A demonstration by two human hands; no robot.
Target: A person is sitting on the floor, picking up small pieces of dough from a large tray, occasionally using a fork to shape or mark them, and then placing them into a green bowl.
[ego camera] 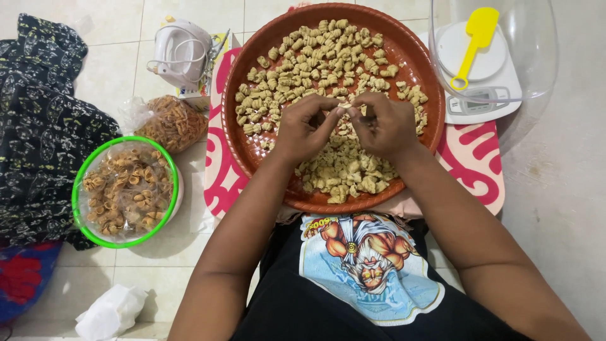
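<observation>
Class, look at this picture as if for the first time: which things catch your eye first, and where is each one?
The big round brown tray in the middle, heaped with small pale dough pieces, draws the eye first. Over it the left hand and right hand meet, pinching one piece together. At the left stands a green-rimmed bowl of browned shells, and at the top right a yellow spatula lies on a white scale.
</observation>
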